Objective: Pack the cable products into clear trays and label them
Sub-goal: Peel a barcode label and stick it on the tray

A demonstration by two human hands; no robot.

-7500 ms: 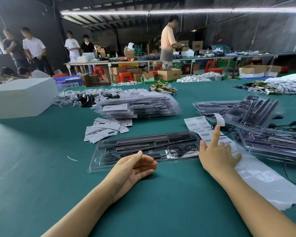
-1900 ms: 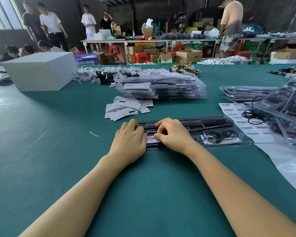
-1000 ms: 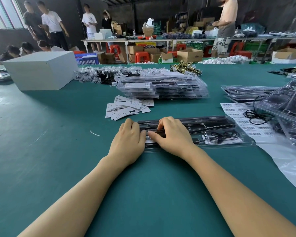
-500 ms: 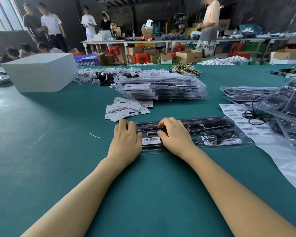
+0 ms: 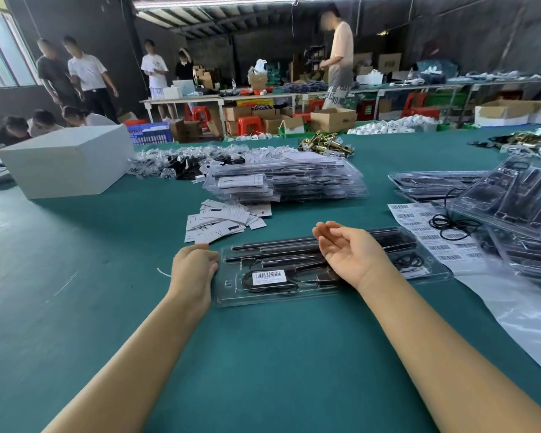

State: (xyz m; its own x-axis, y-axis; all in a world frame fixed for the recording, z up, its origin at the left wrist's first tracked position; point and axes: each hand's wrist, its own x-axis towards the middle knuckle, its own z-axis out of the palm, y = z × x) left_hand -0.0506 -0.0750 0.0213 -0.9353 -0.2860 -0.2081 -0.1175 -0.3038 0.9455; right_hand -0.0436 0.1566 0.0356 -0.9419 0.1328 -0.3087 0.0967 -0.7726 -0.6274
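One clear tray (image 5: 294, 285) lies labelled on the table; left hand (image 5: 194, 270) rests relaxed at its end, right hand (image 5: 350, 254) hovers loosely spread. Risk: barcode label (image 5: 268, 277) lifting if unpressed

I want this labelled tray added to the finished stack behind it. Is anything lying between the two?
Yes: loose white cards lie on the cloth between the labelled tray and the left part of the finished stack; the right part shows bare cloth.
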